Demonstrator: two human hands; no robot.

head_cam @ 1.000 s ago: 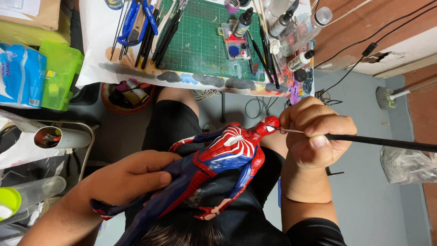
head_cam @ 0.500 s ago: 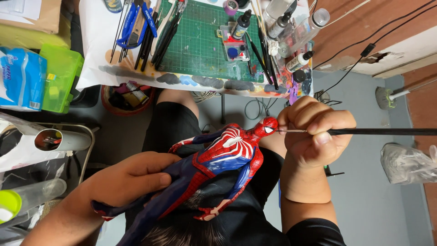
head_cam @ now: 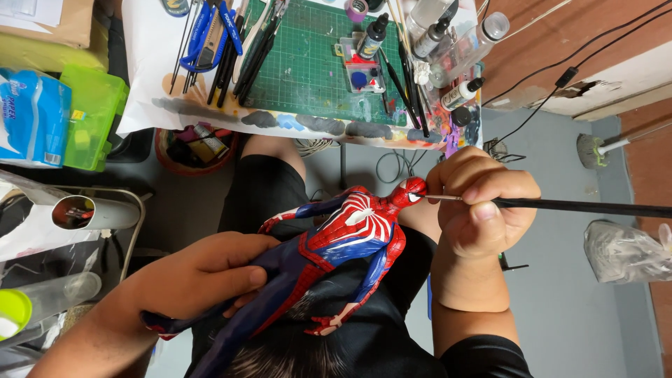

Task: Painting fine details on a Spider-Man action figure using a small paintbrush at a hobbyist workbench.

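Observation:
My left hand (head_cam: 199, 276) grips the legs of a red and blue action figure (head_cam: 343, 238) with a white spider mark on its chest, held over my lap. My right hand (head_cam: 479, 210) pinches a thin black paintbrush (head_cam: 560, 206) whose tip touches the figure's red head (head_cam: 409, 192). The brush handle runs off to the right edge. Both hands hover below the table's front edge.
A table with a green cutting mat (head_cam: 308, 63) holds pliers, brushes, paint bottles (head_cam: 434, 35) and a small paint palette (head_cam: 364, 73). A green box (head_cam: 94, 115) and blue tissue pack (head_cam: 31, 122) sit left. Cables and a plastic bag (head_cam: 626, 252) lie on the floor at right.
The brush tip stays at the figure's head with only slight shifts. Both hands hold nearly the same pose.

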